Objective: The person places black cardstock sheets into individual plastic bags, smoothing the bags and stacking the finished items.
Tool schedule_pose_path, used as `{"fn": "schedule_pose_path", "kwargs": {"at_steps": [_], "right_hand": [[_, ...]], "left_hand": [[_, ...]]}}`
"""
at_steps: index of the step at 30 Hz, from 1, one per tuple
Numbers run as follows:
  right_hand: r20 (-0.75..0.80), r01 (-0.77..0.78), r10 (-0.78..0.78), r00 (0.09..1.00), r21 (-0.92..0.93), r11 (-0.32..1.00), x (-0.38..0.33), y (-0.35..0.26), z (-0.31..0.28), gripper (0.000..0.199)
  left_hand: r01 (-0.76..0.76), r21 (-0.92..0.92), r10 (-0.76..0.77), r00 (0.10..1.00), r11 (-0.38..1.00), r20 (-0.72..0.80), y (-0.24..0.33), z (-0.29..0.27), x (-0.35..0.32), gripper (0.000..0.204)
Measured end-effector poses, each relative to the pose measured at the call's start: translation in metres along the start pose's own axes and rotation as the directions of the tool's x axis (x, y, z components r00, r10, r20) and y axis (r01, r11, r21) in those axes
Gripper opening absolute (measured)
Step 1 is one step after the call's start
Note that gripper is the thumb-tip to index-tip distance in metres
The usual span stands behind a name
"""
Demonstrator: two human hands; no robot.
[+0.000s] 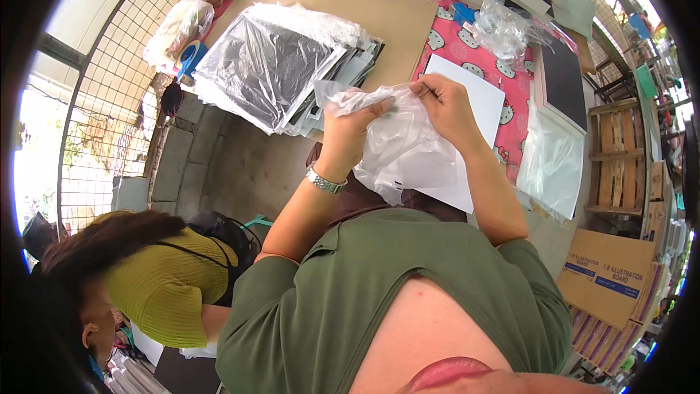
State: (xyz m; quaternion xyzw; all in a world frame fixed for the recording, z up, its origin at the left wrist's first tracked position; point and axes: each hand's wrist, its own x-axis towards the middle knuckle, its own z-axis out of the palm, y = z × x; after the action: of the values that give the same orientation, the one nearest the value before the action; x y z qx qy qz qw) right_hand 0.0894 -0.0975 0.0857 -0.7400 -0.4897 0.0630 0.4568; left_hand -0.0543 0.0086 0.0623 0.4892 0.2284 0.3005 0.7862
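Note:
A crumpled clear plastic bag (397, 138) hangs between my two hands, over the near edge of the table. My left hand (348, 122), with a silver watch on its wrist, is closed on the bag's bunched edge, thumb on top. My right hand (446, 106) pinches the same edge a little farther right. Under and beyond the bag lies a white board (474, 98), partly covered by it. Left of my hands is a stack of black and white boards in plastic sleeves (273, 66).
Brown cardboard (408, 11) and a pink patterned cloth (445, 36) cover the table. Loose clear plastic (503, 29) and black boards (561, 80) lie at the right. A tape dispenser (191, 57) sits far left. Another person (164, 277) bends at my left. Cardboard boxes (609, 270) stand at right.

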Motion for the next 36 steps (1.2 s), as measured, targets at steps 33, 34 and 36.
{"fn": "schedule_pose_path", "kwargs": {"at_steps": [33, 34, 36], "right_hand": [[0.368, -0.415, 0.264, 0.892, 0.897, 0.152, -0.063, 0.110, -0.084, 0.023], [0.454, -0.509, 0.256, 0.853, 0.833, 0.218, -0.073, 0.128, -0.083, 0.021], [0.462, -0.611, 0.401, 0.791, 0.564, 0.555, -0.085, 0.117, -0.071, 0.018]], "left_hand": [[-0.261, 0.536, -0.159, 0.773, 0.803, 0.614, 0.020, -0.068, -0.010, 0.041], [-0.062, 0.351, -0.148, 0.829, 0.934, 0.540, 0.031, -0.068, -0.002, 0.038], [0.203, -0.219, -0.115, 0.927, 0.954, 0.358, 0.052, -0.072, 0.009, 0.034]]}}
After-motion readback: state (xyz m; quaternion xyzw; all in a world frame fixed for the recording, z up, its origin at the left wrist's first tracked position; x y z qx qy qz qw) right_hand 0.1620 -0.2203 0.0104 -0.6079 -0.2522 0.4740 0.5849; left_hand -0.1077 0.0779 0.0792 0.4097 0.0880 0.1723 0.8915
